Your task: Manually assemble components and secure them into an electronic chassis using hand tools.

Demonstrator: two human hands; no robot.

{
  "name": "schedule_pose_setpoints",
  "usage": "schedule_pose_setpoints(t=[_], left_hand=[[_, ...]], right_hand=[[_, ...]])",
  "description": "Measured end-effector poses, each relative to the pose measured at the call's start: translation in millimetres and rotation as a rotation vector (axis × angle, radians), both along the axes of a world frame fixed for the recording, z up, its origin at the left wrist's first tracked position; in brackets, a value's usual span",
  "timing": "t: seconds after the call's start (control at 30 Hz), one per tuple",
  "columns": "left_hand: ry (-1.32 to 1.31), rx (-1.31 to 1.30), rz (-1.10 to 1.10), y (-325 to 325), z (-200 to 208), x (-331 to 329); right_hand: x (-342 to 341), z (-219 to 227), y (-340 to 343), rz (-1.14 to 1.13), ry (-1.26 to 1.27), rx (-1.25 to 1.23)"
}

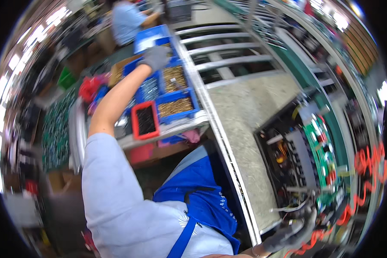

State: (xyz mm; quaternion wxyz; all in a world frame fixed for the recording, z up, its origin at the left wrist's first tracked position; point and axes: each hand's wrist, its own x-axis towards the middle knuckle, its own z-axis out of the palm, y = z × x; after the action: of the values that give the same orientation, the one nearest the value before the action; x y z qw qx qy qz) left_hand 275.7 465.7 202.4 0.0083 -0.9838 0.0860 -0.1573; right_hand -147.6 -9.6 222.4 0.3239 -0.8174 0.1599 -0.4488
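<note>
My left hand (pixel 155 58), in a grey glove, reaches over the far part of a group of blue parts bins (pixel 177 112). Its fingers are blurred and partly hidden, so I cannot tell whether they grip anything. Small brass-coloured parts (pixel 175 79) and silvery parts (pixel 149 90) fill the bins beside it. At the lower right, my right hand (pixel 293 232), also gloved in grey, is beside the near end of a black open chassis (pixel 268 165). Its fingers look stretched and apart. A green circuit board (pixel 316 148) and white wires (pixel 290 208) are in the chassis.
A red bin (pixel 145 120) of dark small parts stands at the near corner of the bin table. A metal-edged bench (pixel 245 116) and roller conveyor (pixel 228 49) run along the middle. Red coiled hose (pixel 362 189) hangs at right. Another person (pixel 127 21) works at the far left.
</note>
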Motion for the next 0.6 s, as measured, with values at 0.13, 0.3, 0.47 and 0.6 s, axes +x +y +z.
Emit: schedule_pose_setpoints(t=[0.13, 0.3, 0.47, 0.6], left_hand=[[0.28, 0.312, 0.156, 62, -45, 102], [0.629, 0.228, -0.019, 114, -97, 172], [0.344, 0.895, -0.622, 14, -172, 273], [0.365, 0.694, -0.67, -4, -175, 262]], right_hand=[[-7, -8, 19, -0.013, 0.155, -0.225], [-51, -31, 14, -0.278, 0.373, -0.287], [-146, -67, -22, -0.566, 0.533, -0.315], [-254, -87, -53, -0.972, 0.634, -0.29]])
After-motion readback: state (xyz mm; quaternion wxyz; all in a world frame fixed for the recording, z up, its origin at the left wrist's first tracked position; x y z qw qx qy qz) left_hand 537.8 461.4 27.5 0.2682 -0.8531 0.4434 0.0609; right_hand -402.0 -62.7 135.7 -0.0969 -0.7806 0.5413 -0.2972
